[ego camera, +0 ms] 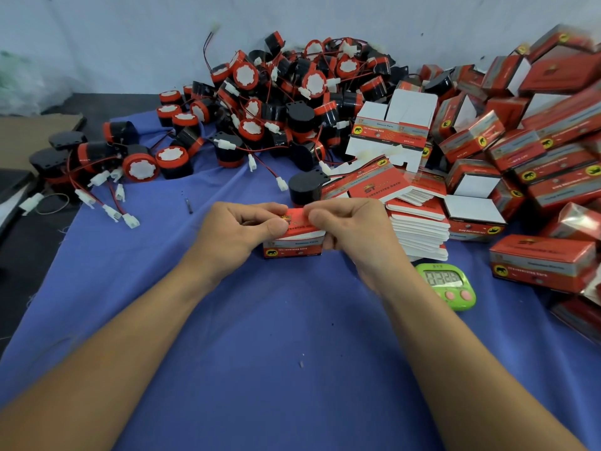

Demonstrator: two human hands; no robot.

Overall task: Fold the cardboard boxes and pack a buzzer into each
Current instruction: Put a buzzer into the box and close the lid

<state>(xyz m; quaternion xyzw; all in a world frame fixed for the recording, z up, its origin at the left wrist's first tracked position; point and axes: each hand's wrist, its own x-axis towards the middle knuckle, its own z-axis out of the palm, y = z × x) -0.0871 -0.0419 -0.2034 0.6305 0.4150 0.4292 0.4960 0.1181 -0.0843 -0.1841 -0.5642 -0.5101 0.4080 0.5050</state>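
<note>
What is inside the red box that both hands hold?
Nothing inside shows. The left hand and right hand pinch the top flap of the red box; flap and fingers hide its opening, so the contents cannot be seen.

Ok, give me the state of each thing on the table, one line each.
Held box: folded up, top flap not fully closed.
Left hand: pinches the box's flap.
Right hand: pinches the box's flap.
Flat boxes: unfolded, stacked.
Buzzers: loose, heaped, unpacked.
Timer: on, showing digits.

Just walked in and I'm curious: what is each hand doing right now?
Left hand: pinching the top flap of the red box.
Right hand: pinching the same flap.
</note>
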